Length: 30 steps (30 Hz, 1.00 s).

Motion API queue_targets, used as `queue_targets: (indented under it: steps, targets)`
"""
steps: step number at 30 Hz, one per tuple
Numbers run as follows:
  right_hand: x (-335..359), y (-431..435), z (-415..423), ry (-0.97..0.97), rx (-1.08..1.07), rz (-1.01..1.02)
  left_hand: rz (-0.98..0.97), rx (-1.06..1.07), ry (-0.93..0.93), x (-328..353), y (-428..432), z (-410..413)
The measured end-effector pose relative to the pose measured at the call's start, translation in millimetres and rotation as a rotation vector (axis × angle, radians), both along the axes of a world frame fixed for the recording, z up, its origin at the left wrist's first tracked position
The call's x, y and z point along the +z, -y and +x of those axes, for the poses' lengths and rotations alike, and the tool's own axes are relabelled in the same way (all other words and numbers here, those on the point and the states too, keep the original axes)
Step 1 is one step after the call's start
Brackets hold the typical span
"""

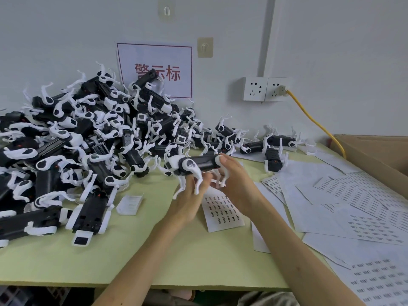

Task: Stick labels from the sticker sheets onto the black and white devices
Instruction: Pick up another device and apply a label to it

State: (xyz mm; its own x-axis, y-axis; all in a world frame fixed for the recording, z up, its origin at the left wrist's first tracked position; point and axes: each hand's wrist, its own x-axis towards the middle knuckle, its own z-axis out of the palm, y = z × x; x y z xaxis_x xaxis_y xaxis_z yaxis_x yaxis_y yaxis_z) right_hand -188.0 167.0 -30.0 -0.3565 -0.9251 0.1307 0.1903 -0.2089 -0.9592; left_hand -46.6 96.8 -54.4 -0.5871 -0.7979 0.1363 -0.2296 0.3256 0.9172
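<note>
I hold one black and white device (198, 164), a robot-dog shape with white legs, above the table's middle. My left hand (189, 199) supports it from below, fingers up among its legs. My right hand (234, 180) grips its right end, thumb on top. Under my hands lies a sticker sheet (223, 212) with rows of small dark labels. A large heap of the same devices (84, 138) fills the left and back of the table. A few more devices (273, 151) lie at the back right.
Several loose sticker sheets (357, 202) cover the right side of the green table (154, 257). A cardboard box (375, 155) stands at the far right. A small clear plastic case (130, 204) lies left of my hands. A yellow cable (315, 122) runs from the wall socket (265, 89).
</note>
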Motion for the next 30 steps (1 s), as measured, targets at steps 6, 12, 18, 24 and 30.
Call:
queue_targets:
  steps: [6,12,18,24,30]
  targets:
    - [4,-11,-13,0.27,-0.043,-0.113,-0.104,-0.082,-0.067,0,4,-5]
    - [9,-12,-19,0.212,-0.084,-0.074,0.547,-0.21,-0.556,20,10,2]
    - [8,-10,-11,0.004,-0.106,-0.004,0.488,-0.428,-0.324,19,1,1]
    - [5,-8,-13,-0.04,-0.092,0.026,0.471,-0.496,-0.349,17,5,7]
    - [7,-4,-17,0.132,-0.332,-0.001,0.641,-0.4,-0.493,15,11,4]
